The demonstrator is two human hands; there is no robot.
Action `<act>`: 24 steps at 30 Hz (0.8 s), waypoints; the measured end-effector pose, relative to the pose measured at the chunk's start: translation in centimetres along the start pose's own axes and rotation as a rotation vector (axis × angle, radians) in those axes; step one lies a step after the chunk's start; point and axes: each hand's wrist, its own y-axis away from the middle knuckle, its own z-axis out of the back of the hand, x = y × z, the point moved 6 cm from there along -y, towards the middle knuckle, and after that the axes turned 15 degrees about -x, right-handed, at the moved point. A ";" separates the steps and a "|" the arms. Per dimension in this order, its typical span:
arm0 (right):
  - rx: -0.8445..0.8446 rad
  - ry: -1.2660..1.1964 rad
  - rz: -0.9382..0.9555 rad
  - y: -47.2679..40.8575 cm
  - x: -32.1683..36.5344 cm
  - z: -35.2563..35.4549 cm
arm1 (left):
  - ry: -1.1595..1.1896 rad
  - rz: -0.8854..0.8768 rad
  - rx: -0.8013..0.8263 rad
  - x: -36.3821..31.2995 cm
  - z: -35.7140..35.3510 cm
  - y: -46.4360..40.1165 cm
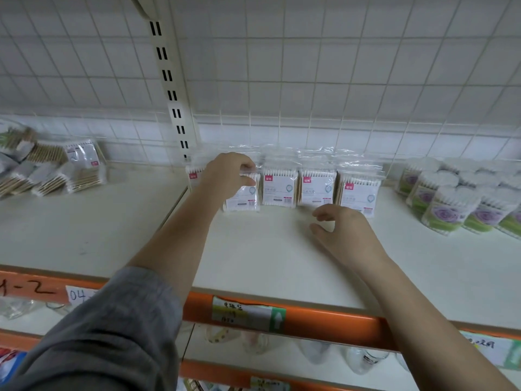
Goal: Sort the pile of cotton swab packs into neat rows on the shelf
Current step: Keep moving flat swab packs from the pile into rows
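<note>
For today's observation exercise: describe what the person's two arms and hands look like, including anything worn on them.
Both the left hand and right hand are bare: no gloves, rings or watch visible. The left arm has a grey sleeve pushed up above the forearm. The right arm shows no sleeve in view.

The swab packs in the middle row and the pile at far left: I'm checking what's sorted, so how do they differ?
The middle row of packs stands upright, side by side, labels facing out; the left pile lies tumbled at mixed angles. The left hand touches the row; nothing touches the pile. Both are clear bags of swabs with pink tags on the same shelf.
</note>
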 end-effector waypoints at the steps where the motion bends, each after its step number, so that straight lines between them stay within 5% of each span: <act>1: 0.005 0.004 0.003 0.0 0.0 0.0 | -0.002 -0.004 -0.010 -0.1 0.0 0.0; 11: 0.113 0.017 0.038 1.3 -0.2 0.6 | 0.037 0.094 -0.316 -0.7 2.5 2.3; 24: 0.244 0.076 0.148 4.0 2.7 -0.1 | -0.011 0.258 -0.267 0.8 6.2 9.4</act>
